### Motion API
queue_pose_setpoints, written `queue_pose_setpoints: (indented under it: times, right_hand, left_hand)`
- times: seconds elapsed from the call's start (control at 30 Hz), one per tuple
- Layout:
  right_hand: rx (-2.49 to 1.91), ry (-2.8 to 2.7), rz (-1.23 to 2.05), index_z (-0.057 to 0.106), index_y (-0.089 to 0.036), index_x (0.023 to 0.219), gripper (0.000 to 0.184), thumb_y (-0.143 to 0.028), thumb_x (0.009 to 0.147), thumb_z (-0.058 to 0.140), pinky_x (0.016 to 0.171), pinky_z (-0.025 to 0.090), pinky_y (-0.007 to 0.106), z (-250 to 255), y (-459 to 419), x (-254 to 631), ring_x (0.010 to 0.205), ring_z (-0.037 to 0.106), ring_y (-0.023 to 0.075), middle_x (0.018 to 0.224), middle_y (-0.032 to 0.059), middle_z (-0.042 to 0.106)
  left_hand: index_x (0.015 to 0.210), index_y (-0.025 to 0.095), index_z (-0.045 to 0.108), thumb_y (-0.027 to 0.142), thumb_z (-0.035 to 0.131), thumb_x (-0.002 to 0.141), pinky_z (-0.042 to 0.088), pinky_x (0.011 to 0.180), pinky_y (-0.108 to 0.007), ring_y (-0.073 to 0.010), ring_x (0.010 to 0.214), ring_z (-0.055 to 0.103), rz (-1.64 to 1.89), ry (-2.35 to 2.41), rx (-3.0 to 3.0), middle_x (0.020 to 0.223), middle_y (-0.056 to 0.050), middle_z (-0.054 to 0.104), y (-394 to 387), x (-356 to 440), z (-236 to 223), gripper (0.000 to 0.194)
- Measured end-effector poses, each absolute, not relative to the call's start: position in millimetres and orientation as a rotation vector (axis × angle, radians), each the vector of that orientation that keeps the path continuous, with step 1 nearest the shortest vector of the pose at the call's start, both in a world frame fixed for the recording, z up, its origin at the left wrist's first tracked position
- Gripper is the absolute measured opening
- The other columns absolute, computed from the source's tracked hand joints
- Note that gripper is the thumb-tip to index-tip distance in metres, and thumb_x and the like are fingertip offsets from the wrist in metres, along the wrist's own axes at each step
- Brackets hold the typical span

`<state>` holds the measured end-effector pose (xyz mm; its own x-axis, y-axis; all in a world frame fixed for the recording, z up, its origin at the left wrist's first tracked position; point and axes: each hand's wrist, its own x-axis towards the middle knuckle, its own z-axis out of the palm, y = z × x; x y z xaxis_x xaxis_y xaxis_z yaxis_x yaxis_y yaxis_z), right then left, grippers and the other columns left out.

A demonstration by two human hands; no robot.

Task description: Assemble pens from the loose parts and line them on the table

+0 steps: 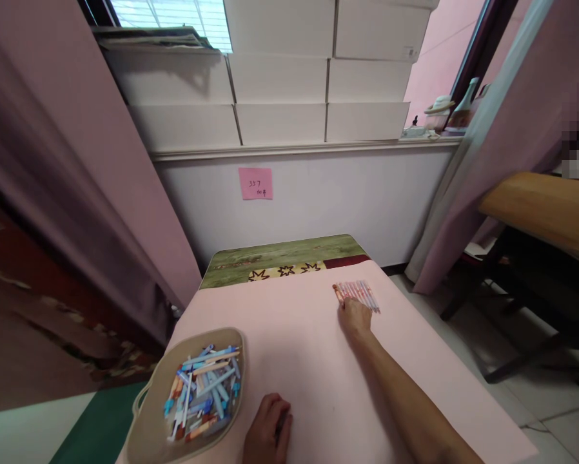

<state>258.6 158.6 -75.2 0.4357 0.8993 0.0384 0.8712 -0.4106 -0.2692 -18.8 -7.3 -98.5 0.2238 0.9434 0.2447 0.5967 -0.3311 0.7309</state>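
A row of slim pens with pink, lilac and pale patterns lies side by side on the pink tabletop cover. At the left end of this row is an orange-brown pen, and my right hand has its fingers closed on the lower end of it. My left hand rests on the cover near the front, loosely curled with a gap between thumb and fingers, and nothing shows in it. Left of that hand stands a beige basket, which holds a jumble of blue, white and orange-brown pens.
The pink cover spans most of the table, whose green patterned far end shows beyond it. A pink note sticks to the wall below stacked white boxes. To the right is a wooden-topped piece of furniture.
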Motion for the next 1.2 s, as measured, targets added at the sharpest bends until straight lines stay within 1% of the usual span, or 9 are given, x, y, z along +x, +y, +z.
queue_pose_setpoints:
  times: [0.17, 0.33, 0.47, 0.6, 0.83, 0.97, 1.07, 1.13, 1.2]
  right_hand:
    - [-2.379, -1.531, 0.190, 0.070, -0.019, 0.095, 0.027, -0.032, 0.090, 0.047, 0.069, 0.041, 0.026, -66.0, 141.5, 258.8, 0.086, 0.066, 0.0203, 0.099, 0.0098, 0.070]
    - [-2.369, -1.470, 0.209, 0.070, -0.027, 0.094, 0.029, -0.041, 0.090, 0.045, 0.062, 0.039, 0.023, -62.3, 75.1, 278.0, 0.084, 0.065, 0.0161, 0.096, 0.0013, 0.071]
    - [-2.523, -1.322, 0.201, 0.071, -0.029, 0.091, 0.034, -0.045, 0.090, 0.042, 0.060, 0.039, 0.026, -66.9, 29.1, 304.2, 0.081, 0.065, 0.0192, 0.097, 0.0029, 0.070]
    - [-2.643, -1.304, 0.171, 0.071, -0.026, 0.092, 0.037, -0.044, 0.092, 0.039, 0.062, 0.040, 0.029, -69.7, 18.2, 319.0, 0.082, 0.065, 0.0221, 0.098, 0.0074, 0.069]
    - [-2.578, -1.278, 0.159, 0.072, -0.026, 0.094, 0.038, -0.049, 0.090, 0.042, 0.063, 0.040, 0.030, -69.4, 14.2, 324.9, 0.081, 0.065, 0.0238, 0.099, 0.0076, 0.070]
    - [-2.373, -0.998, 0.134, 0.073, -0.025, 0.099, 0.044, -0.055, 0.087, 0.042, 0.059, 0.039, 0.029, -65.8, 4.3, 339.5, 0.074, 0.064, 0.0244, 0.088, 0.0084, 0.073]
    - [-1.989, -0.814, 0.166, 0.073, -0.017, 0.097, 0.055, -0.058, 0.088, 0.038, 0.053, 0.039, 0.026, -64.8, -0.2, 335.2, 0.058, 0.058, 0.0190, 0.073, 0.0076, 0.071]
    - [-1.784, -0.840, 0.297, 0.073, -0.013, 0.094, 0.058, -0.060, 0.088, 0.040, 0.049, 0.038, 0.024, -66.3, -0.8, 315.3, 0.050, 0.052, 0.0153, 0.068, 0.0059, 0.068]
    - [-1.689, -0.961, 0.485, 0.072, -0.013, 0.091, 0.053, -0.060, 0.085, 0.046, 0.047, 0.037, 0.023, -68.9, -1.0, 283.2, 0.049, 0.049, 0.0139, 0.063, 0.0032, 0.064]
  left_hand:
    - [0.086, 0.022, 0.069, 0.042, 0.048, 0.088, 0.055, 0.076, -0.030, -0.0218, 0.086, 0.067, 0.952, 1.403, 2.029, 0.092, -0.011, 0.066, -6.9, -19.8, -96.6, 0.029]
    - [0.088, 0.022, 0.068, 0.037, 0.052, 0.087, 0.055, 0.076, -0.030, -0.0215, 0.087, 0.066, 0.950, 1.409, 2.055, 0.094, -0.010, 0.065, -6.1, -21.3, -99.7, 0.023]
    - [0.090, 0.021, 0.066, 0.033, 0.052, 0.087, 0.054, 0.077, -0.030, -0.0208, 0.087, 0.065, 0.925, 1.437, 2.043, 0.095, -0.009, 0.064, -6.7, -18.4, -98.3, 0.019]
    - [0.091, 0.021, 0.065, 0.033, 0.050, 0.088, 0.053, 0.077, -0.031, -0.0207, 0.088, 0.064, 0.887, 1.438, 2.026, 0.097, -0.009, 0.063, -9.1, -16.2, -94.7, 0.020]
    - [0.091, 0.021, 0.065, 0.033, 0.051, 0.088, 0.052, 0.079, -0.032, -0.0215, 0.091, 0.062, 0.913, 1.405, 2.013, 0.098, -0.009, 0.063, -14.5, -17.9, -94.8, 0.019]
    - [0.091, 0.021, 0.066, 0.031, 0.053, 0.086, 0.053, 0.077, -0.032, -0.0212, 0.089, 0.063, 1.000, 1.398, 1.973, 0.097, -0.008, 0.064, -11.4, -20.7, -97.6, 0.018]
    - [0.090, 0.021, 0.066, 0.029, 0.055, 0.084, 0.052, 0.073, -0.030, -0.0206, 0.083, 0.064, 1.052, 1.402, 1.937, 0.092, -0.007, 0.065, -13.7, -20.0, -91.6, 0.015]
    - [0.089, 0.020, 0.066, 0.027, 0.055, 0.084, 0.051, 0.068, -0.029, -0.0186, 0.076, 0.063, 1.047, 1.389, 1.916, 0.088, -0.006, 0.065, -20.7, -17.5, -82.0, 0.013]
    - [0.089, 0.020, 0.065, 0.026, 0.055, 0.085, 0.050, 0.063, -0.027, -0.0163, 0.069, 0.061, 1.034, 1.363, 1.896, 0.084, -0.005, 0.064, -29.5, -15.2, -68.6, 0.012]
